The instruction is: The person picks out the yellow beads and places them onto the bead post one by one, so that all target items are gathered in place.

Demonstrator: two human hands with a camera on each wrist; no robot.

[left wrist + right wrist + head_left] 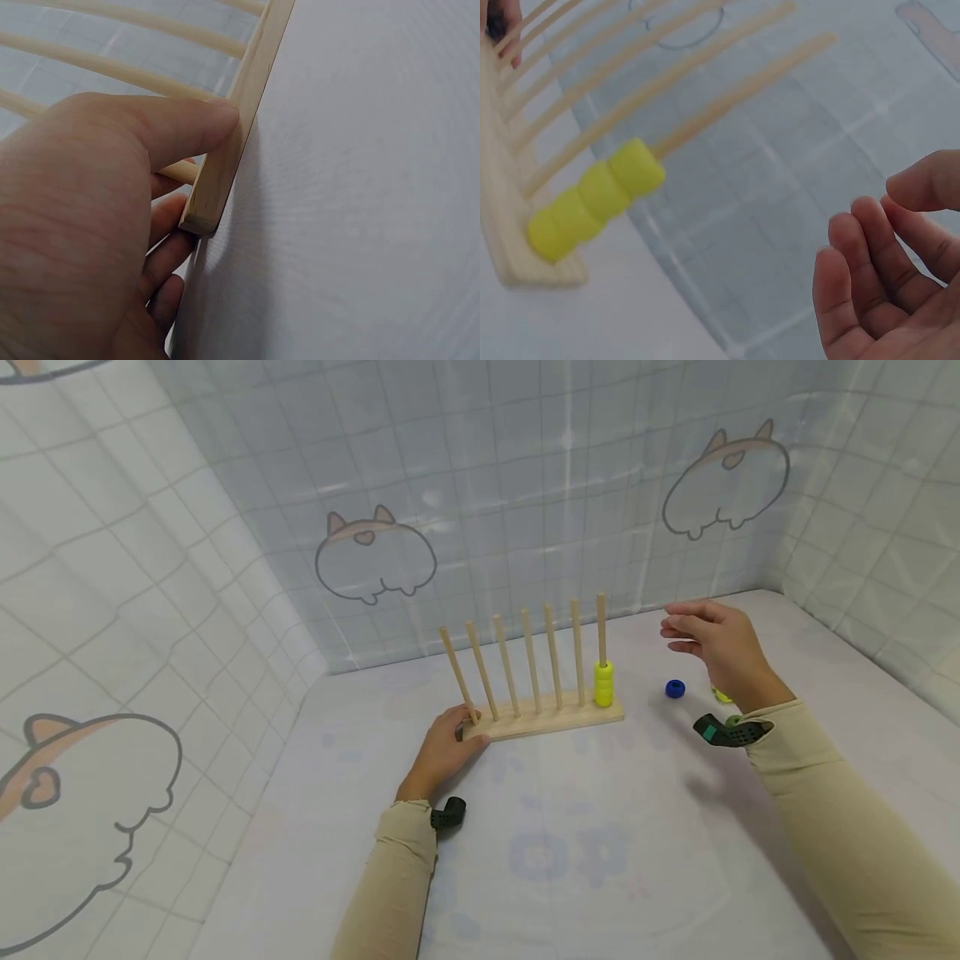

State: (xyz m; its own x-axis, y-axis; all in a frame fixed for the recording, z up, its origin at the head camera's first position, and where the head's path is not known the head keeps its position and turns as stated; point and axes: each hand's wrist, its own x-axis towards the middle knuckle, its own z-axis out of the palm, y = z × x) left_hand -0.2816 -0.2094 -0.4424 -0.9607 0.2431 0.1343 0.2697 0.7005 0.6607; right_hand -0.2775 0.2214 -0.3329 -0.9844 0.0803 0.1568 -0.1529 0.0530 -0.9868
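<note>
A wooden peg rack (543,720) stands on the table with a row of upright pegs. My left hand (442,750) grips the left end of its base; in the left wrist view the thumb (199,127) presses the base's near side, the other fingers behind and around the end. Several yellow beads (603,683) are stacked on the rightmost peg, also plain in the right wrist view (596,201). My right hand (716,643) hovers right of the rack, apart from it, fingers loosely bent with nothing between them.
A blue bead (675,688) lies on the table right of the rack. Near it a yellow bead (722,695) and a green bead (732,721) are partly hidden by my right hand and wrist strap. Behind the table hangs a grey gridded curtain (517,485).
</note>
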